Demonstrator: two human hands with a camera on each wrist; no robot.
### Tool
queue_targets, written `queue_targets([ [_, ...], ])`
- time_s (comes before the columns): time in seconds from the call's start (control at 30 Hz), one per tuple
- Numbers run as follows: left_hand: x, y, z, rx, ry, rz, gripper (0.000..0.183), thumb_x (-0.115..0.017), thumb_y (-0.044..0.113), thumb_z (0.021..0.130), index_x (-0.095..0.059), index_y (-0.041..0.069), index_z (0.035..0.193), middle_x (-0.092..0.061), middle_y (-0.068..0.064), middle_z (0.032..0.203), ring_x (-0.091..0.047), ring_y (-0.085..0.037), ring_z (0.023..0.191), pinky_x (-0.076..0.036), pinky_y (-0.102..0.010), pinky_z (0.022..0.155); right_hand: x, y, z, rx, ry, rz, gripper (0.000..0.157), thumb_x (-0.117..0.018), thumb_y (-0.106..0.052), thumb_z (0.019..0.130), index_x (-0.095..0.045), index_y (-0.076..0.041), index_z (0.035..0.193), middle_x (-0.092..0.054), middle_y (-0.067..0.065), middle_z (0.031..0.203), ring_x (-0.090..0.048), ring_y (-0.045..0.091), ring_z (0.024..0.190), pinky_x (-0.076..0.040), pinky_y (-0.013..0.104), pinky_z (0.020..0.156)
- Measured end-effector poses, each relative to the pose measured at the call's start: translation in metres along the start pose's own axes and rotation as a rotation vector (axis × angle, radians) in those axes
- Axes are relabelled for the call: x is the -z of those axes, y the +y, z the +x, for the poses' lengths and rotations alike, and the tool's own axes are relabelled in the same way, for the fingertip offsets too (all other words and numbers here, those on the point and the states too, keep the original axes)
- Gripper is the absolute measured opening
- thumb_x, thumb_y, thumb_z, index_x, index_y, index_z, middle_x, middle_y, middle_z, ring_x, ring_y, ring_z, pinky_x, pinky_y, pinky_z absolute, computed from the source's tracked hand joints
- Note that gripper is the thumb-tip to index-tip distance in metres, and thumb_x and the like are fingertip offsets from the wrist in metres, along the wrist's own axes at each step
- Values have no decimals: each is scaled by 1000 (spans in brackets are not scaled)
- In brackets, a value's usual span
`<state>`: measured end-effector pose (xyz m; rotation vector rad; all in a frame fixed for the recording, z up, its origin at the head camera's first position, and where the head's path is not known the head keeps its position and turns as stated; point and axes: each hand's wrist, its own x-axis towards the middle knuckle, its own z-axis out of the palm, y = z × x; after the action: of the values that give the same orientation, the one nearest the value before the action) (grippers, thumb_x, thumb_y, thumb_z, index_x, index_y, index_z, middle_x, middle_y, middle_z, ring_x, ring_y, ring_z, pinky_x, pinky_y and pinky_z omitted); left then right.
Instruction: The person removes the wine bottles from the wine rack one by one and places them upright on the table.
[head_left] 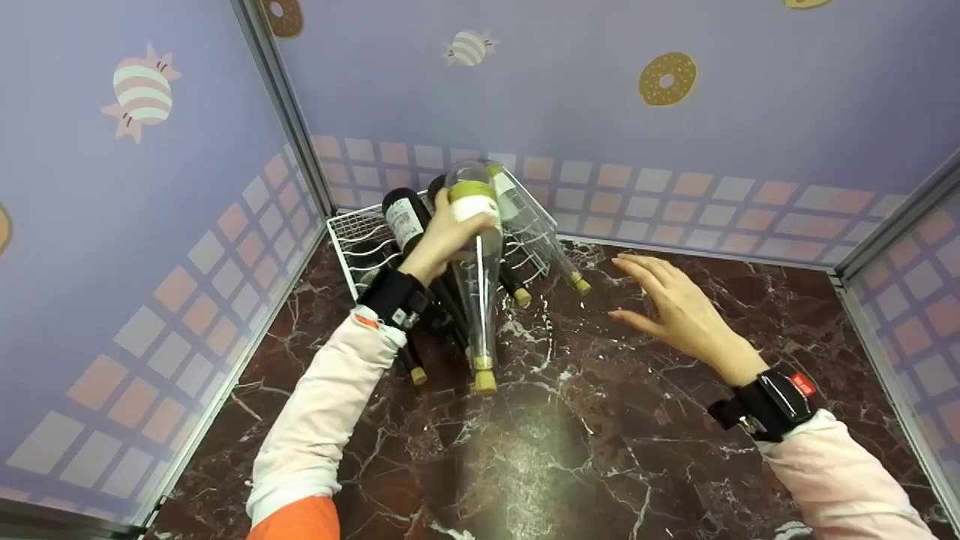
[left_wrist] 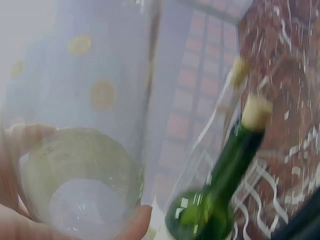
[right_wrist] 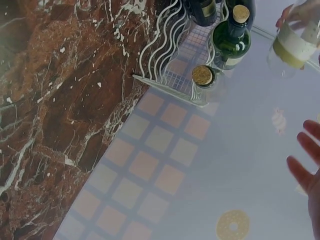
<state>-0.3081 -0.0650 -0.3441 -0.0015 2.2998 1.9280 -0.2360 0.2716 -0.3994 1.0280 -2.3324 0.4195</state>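
Note:
My left hand [head_left: 444,238] grips a clear glass bottle [head_left: 482,289] around its labelled body, above the other bottles. The bottle's corked neck points down toward me; its green and white label [right_wrist: 292,45] shows in the right wrist view. Below it a white wire wine rack [head_left: 346,244] with wavy bars stands in the far left corner. In the rack lie a dark bottle [head_left: 403,217] with a white label, a green bottle [right_wrist: 231,42] and another clear bottle [head_left: 551,238], corks facing forward. My right hand [head_left: 682,311] hovers right of the rack, fingers apart, holding nothing.
A dark red marbled tabletop [head_left: 600,450] extends in front of the rack. Purple panels [head_left: 570,97] with sweets and checks rise at the back and both sides. A metal corner post [head_left: 281,97] stands behind the rack's left end.

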Motion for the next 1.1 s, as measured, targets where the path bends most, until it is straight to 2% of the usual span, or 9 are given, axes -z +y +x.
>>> queue_targets([
  [0.1, -17, 3, -4, 1, -51, -10, 103, -71, 19, 85, 2, 12, 158, -43, -20, 141, -57, -31, 113, -57, -41, 89, 2, -3, -4, 32, 26, 10, 66, -71, -41, 88, -53, -3, 138, -59, 17, 134, -57, 35, 120, -45, 47, 104],
  [0.2, -33, 6, -8, 11, -104, -14, 106, -72, 18, 85, 4, 12, 158, -43, -21, 141, -57, -28, 111, -57, -38, 88, 3, -8, -6, 50, 73, 30, 62, -59, -50, 94, -57, -2, 133, -63, 16, 130, -59, 33, 116, -43, 36, 109],
  [0.3, -48, 8, -14, 24, -161, -35, 105, -72, 17, 86, 4, 13, 159, -44, -21, 139, -58, -26, 106, -59, -37, 83, 5, -12, -6, 78, 134, 62, 56, -58, -47, 96, -61, 0, 126, -66, 16, 123, -60, 33, 113, -37, 24, 114],
  [0.37, -56, 7, -16, 7, -192, -29, 102, -72, 16, 86, 0, 11, 158, -46, -22, 137, -58, -23, 101, -59, -35, 81, 6, -14, -6, 101, 172, 82, 50, -61, -42, 96, -63, 1, 123, -68, 17, 118, -62, 32, 109, -34, 19, 116],
  [0.57, -80, 4, -23, -36, -274, -15, 100, -71, 13, 86, -2, 7, 158, -45, -22, 138, -56, -21, 99, -57, -30, 80, 10, -16, -7, 136, 262, 122, 37, -65, -25, 92, -66, 3, 116, -70, 17, 113, -63, 32, 105, -38, 18, 112],
  [0.8, -107, -2, -28, -48, -349, -25, 98, -72, 12, 84, -6, 6, 157, -45, -22, 139, -57, -23, 104, -55, -32, 89, 16, -16, -9, 138, 315, 158, 36, -67, -10, 80, -67, 4, 114, -71, 18, 111, -63, 32, 103, -41, 18, 110],
  [0.97, -127, -12, -34, -27, -413, -77, 94, -72, 10, 84, -11, 6, 156, -50, -20, 132, -60, -21, 98, -57, -33, 87, 18, -16, -10, 158, 344, 166, 36, -64, -6, 76, -67, 5, 111, -71, 19, 109, -63, 32, 101, -42, 19, 108],
  [1.1, -144, -27, -39, 5, -451, -104, 95, -72, 9, 83, -11, 5, 156, -52, -19, 132, -61, -22, 99, -57, -34, 89, 19, -17, -12, 162, 338, 164, 36, -65, -7, 76, -67, 5, 110, -71, 20, 108, -63, 32, 100, -42, 18, 108],
])
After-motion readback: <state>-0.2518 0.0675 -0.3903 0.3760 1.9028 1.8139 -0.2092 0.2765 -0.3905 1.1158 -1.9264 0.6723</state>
